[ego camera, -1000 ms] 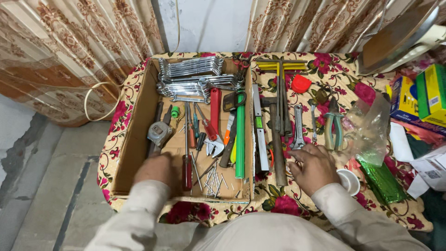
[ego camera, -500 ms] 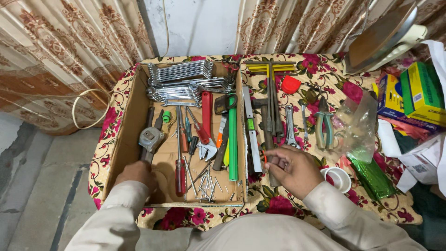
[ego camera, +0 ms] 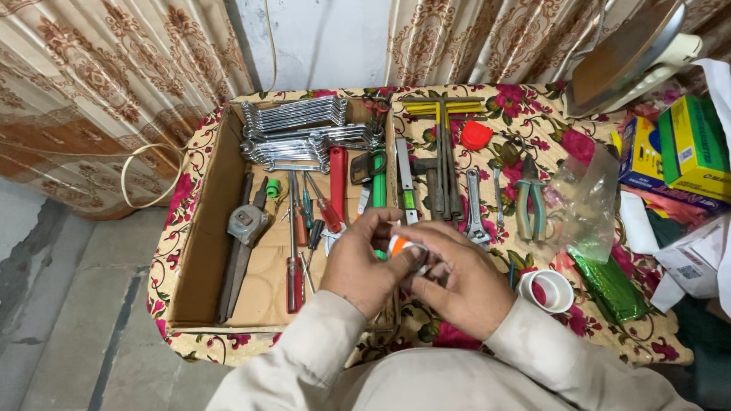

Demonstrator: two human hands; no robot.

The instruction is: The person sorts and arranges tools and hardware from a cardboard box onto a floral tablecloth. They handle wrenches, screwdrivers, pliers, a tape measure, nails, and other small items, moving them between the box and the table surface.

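Observation:
My left hand [ego camera: 359,262] and my right hand [ego camera: 463,278] meet above the right wall of a cardboard box [ego camera: 205,251] of tools. Between their fingers they hold a small orange and white object [ego camera: 401,247], mostly hidden by the fingers. Below the hands the box holds a red-handled screwdriver [ego camera: 294,268], a tape measure [ego camera: 246,224], a stack of chrome wrenches [ego camera: 301,129] and a green rod [ego camera: 378,179]. To the right lie an adjustable wrench [ego camera: 475,209], green-handled pliers [ego camera: 529,199] and a white tape roll [ego camera: 550,290].
The table [ego camera: 609,339] has a floral cloth. A clear plastic bag [ego camera: 590,199], a green foil packet [ego camera: 609,288] and coloured cartons [ego camera: 678,156] crowd its right side. An iron [ego camera: 632,57] stands at the back right. Curtains hang behind; bare floor lies to the left.
My left hand left the box's front corner and rose to meet my right hand. My right hand lifted a small orange and white object from beside the hammer; both hands now hold it.

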